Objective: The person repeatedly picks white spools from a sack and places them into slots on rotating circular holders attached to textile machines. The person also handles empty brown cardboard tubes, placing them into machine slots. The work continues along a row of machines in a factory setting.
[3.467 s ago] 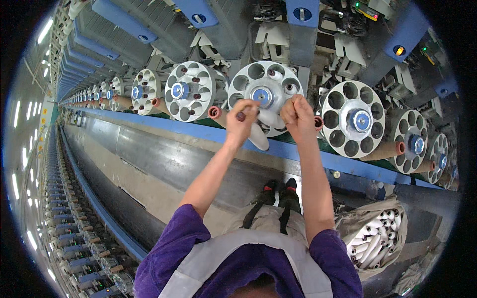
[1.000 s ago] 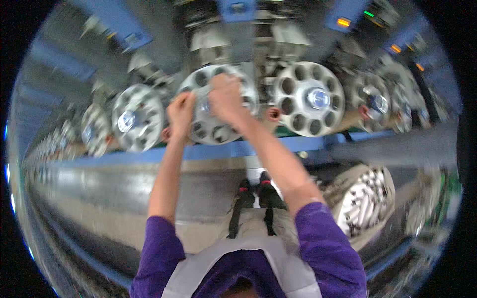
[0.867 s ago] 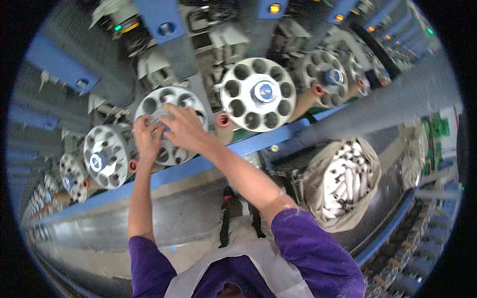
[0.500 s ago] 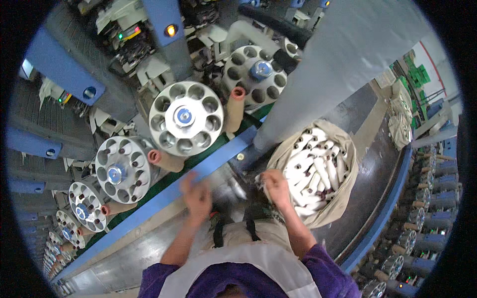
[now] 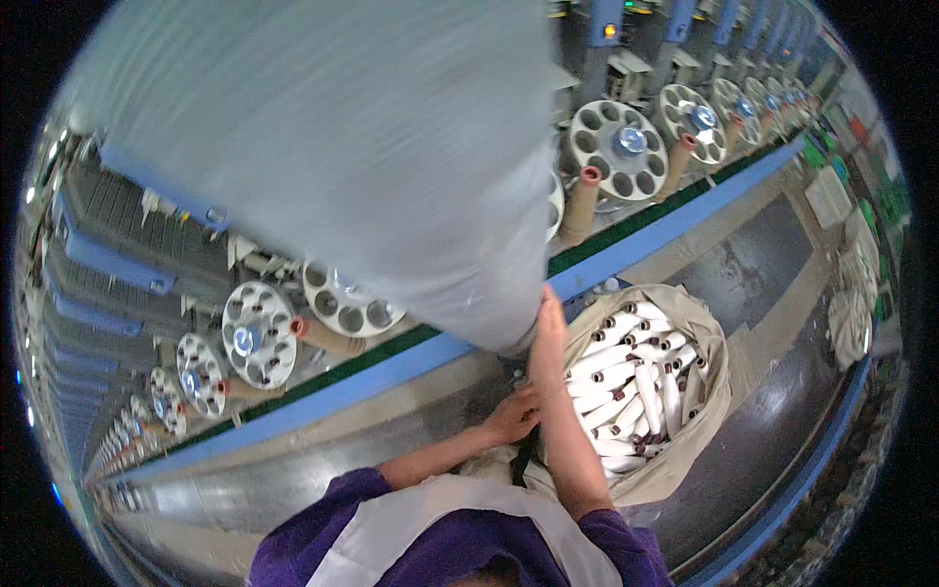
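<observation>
Right hand (image 5: pixel 550 323): at the lower edge of a broad, smooth grey tapering duct (image 5: pixel 411 186), fingers pointing upward; contact or grip cannot be told. Left hand (image 5: pixel 511 417): behind right forearm, fingers partly hidden, grip cannot be told. Beige cloth sack (image 5: pixel 706 430), holding white dark-ended yarn bobbins (image 5: pixel 648 396), stands just right of that forearm.

The person's bare right forearm (image 5: pixel 570 445) reaches out steeply in front, leaning slightly leftward, and the wrist runs almost straight into the right hand (image 5: pixel 552 328), which I see edge-on, fingers pointing away from the body. Nearer the torso, the left forearm (image 5: pixel 435 458) slants inward, and the left hand (image 5: pixel 511 419), fingers bent, ends just beside the right forearm; whether they touch, I can't tell.
</observation>
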The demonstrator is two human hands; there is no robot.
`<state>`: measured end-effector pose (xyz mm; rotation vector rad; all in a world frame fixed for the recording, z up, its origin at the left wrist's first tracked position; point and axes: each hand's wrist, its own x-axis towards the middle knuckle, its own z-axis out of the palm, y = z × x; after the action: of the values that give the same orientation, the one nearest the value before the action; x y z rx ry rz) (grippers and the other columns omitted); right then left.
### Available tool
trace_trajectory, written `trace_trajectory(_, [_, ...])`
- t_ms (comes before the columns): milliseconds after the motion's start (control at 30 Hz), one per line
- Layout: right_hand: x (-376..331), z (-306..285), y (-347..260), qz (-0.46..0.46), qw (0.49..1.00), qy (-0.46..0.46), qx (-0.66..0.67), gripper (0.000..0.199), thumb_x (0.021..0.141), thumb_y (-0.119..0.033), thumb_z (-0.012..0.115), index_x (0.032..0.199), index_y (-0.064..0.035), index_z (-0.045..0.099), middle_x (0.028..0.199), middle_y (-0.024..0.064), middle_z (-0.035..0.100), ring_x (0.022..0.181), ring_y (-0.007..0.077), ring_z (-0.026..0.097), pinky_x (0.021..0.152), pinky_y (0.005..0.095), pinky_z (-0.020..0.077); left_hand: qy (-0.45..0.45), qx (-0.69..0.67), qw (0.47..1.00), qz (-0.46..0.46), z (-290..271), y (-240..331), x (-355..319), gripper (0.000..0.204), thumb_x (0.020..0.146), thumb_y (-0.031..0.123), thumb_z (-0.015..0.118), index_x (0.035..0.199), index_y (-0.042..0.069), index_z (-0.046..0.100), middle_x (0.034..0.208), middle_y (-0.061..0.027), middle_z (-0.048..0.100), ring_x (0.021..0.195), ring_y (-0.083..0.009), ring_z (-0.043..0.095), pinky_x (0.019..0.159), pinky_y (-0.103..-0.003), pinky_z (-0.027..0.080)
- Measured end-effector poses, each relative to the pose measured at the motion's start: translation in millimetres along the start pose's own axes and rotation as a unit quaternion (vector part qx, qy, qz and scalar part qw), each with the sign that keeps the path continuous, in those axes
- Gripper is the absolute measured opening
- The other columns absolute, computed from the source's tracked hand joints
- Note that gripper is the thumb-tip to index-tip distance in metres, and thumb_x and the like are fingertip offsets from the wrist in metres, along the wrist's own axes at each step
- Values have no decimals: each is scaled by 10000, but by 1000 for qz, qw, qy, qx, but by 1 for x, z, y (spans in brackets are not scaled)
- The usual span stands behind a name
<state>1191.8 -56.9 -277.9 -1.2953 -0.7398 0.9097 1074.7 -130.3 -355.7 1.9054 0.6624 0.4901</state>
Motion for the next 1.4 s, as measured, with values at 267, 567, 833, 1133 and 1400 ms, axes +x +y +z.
trace_trajectory(267, [-17, 64, 76, 17, 996, -79, 25, 320, 946, -259, 450, 1079, 4, 574, 1062, 124, 575, 987, 224, 533, 851, 319, 393, -17, -11, 995, -101, -17, -59, -21, 534, 846, 298, 582, 1298, 83, 396, 1310, -124, 429, 1198, -307, 417, 974, -423, 350])
trace_trajectory(567, [34, 164, 67, -181, 949, -222, -133, 431, 788, -164, 656, 1163, -15, 505, 1035, 113, 546, 936, 231, 532, 819, 313, 431, 302, 165, 922, -178, -25, -113, 8, 598, 870, 348, 538, 1321, 23, 318, 1302, -171, 406, 1171, -306, 417, 946, -424, 360])
trace_trajectory(833, [12, 255, 67, -221, 861, -359, -284, 578, 753, -144, 613, 1275, -63, 380, 1056, 151, 437, 993, 321, 432, 855, 428, 353, 411, 140, 865, -251, -88, -131, -9, 573, 876, 375, 507, 1300, 25, 348, 1260, -164, 438, 1115, -294, 449, 902, -404, 385])
trace_trajectory(1133, [1, 295, 59, -208, 905, -358, -101, 188, 657, -9, 602, 828, -38, 530, 861, 93, 499, 819, 269, 502, 705, 368, 398, 457, -6, 853, -253, -149, -137, -31, 554, 882, 406, 473, 1275, 27, 380, 1214, -156, 474, 1053, -280, 485, 853, -381, 413])
trace_trajectory(1400, [27, 246, -80, -307, 789, -532, 22, 175, 571, -43, 597, 702, -32, 482, 686, 68, 455, 654, 234, 484, 597, 347, 375, 480, -284, 810, -181, -191, -49, -52, 546, 887, 433, 442, 1253, 29, 409, 1172, -149, 506, 997, -268, 517, 810, -360, 438])
